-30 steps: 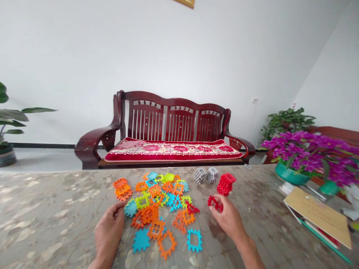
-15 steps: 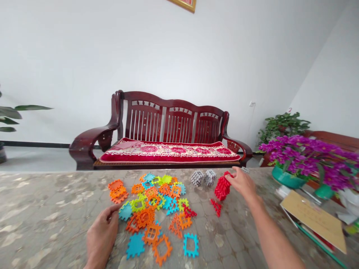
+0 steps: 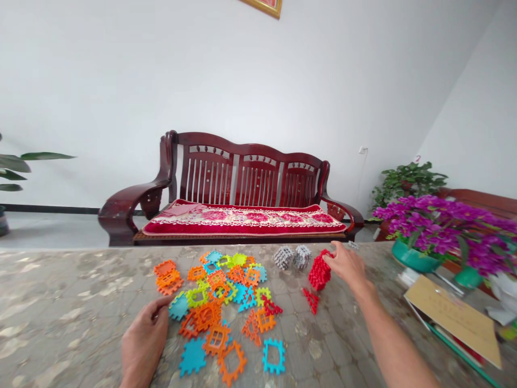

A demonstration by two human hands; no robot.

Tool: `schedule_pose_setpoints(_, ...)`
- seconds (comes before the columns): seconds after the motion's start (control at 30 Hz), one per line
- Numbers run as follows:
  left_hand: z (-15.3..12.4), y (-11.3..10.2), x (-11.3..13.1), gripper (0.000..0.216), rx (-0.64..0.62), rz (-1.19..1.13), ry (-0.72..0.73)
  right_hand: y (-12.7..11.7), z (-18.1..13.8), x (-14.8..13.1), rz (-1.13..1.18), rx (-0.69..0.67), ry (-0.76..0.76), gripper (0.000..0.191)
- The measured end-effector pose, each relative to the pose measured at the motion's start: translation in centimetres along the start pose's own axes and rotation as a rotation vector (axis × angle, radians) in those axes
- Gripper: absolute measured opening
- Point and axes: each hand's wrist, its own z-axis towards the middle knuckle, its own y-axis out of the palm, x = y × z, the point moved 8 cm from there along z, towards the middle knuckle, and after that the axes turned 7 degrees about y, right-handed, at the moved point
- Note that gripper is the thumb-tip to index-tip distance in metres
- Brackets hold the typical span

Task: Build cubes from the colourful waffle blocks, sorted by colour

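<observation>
My right hand (image 3: 348, 265) is at the upper right side of a stack of red toothed pieces (image 3: 320, 273), its thumb and fingers closed on the top. One loose red triangular piece (image 3: 311, 300) lies just in front of that stack. On the table at the left rests my left hand (image 3: 146, 335), its fingers curled in and nothing seen in them. Its fingertips are beside a light-blue toothed square (image 3: 179, 306) at the edge of a spread pile of interlocking plastic pieces (image 3: 208, 315) in orange, blue and green. Another red triangle (image 3: 272, 306) lies on the pile's right side.
Two grey blocks of toothed pieces (image 3: 283, 257) stand left of the red stack. A small grey piece (image 3: 353, 244) lies beyond my right hand. Purple flowers in green pots (image 3: 416, 257) and a brown folder (image 3: 452, 318) occupy the right side. Behind the table is a wooden bench (image 3: 250, 178).
The red piece that stuck up at the top of the stack beside my right fingers now sits flatter against it. My left hand has barely moved.
</observation>
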Motion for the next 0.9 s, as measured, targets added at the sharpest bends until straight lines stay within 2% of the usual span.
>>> schedule_pose_setpoints(0.27,0.0,0.2,0.0,0.037,-0.028,-0.004,-0.009,0.5,0.1,0.1,0.001,0.004,-0.006,0.053)
schedule_pose_setpoints(0.43,-0.1,0.1,0.2,0.038,-0.042,-0.013,-0.033,-0.9,-0.7,-0.3,0.061,0.127,-0.065,0.047)
schedule_pose_setpoints(0.57,-0.3,-0.1,0.5,0.037,-0.033,-0.03,-0.031,-1.8,-3.0,-1.6,0.241,0.197,-0.181,0.037)
schedule_pose_setpoints(0.63,-0.3,-0.1,0.6,0.036,-0.029,-0.022,-0.03,-0.9,-4.8,-2.7,0.338,0.131,-0.245,0.033)
schedule_pose_setpoints(0.7,-0.4,-0.1,0.5,0.036,-0.026,-0.014,-0.029,1.1,-6.9,-4.1,0.381,0.008,-0.309,0.031)
schedule_pose_setpoints(0.8,-0.4,-0.1,0.6,0.036,-0.014,-0.016,-0.021,4.9,-10.6,-6.3,0.346,-0.187,-0.4,0.03)
schedule_pose_setpoints(0.9,-0.3,-0.1,0.6,0.034,0.001,-0.027,-0.013,7.7,-13.7,-8.0,0.342,-0.292,-0.443,0.032)
